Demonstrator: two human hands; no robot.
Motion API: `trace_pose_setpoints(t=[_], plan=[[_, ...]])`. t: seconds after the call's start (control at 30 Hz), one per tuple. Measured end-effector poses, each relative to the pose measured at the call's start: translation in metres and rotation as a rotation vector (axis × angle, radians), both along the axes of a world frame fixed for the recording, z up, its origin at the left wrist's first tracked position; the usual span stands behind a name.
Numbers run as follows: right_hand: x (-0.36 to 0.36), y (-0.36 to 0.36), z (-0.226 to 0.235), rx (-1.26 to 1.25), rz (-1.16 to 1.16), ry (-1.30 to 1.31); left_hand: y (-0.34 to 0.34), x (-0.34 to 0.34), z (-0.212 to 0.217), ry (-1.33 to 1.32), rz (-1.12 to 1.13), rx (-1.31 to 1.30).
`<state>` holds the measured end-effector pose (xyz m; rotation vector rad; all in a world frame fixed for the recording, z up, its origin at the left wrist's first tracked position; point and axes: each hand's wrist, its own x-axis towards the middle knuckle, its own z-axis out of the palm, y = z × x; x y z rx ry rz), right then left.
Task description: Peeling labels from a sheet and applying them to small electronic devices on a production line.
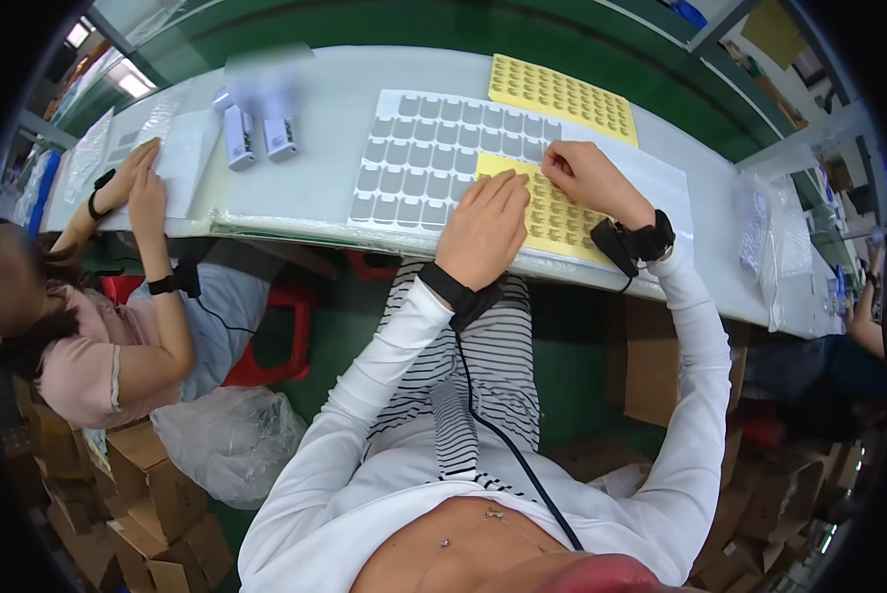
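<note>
A yellow sheet (557, 235) with rows of small dark-printed stickers lies on the table in front of me, overlapping a white sheet of grey rounded pieces (416, 154). My left hand (483, 229) rests flat across the yellow sheet's left end, its fingers stretched out. Over that sheet's far edge, my right hand (593, 180) is closed, thumb and fingertips together in a pinch. Whatever sits between those fingertips is too small to make out. Behind the white sheet lies another yellow sheet (564, 97) of the same kind.
Small white-and-purple boxes (255, 138) stand at the back left. A co-worker's hands (139, 188) rest on sheets at the table's left end. Bubble wrap (767, 232) hangs over the right edge. Cartons (157, 484) and a clear plastic bag (234, 440) sit on the floor.
</note>
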<state>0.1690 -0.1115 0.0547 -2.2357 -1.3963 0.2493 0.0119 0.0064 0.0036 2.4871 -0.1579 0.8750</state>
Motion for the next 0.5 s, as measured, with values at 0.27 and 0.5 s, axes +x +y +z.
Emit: trace_pose_setpoints(t=[0.27,0.5], plan=[[-0.008,0.002,0.002,-0.037,-0.022,-0.025,0.000,-0.002,-0.001,0.029,0.031,0.063],[0.002,-0.003,0.018,-0.167,0.032,0.235,0.000,-0.002,0.000,0.061,0.020,0.056]])
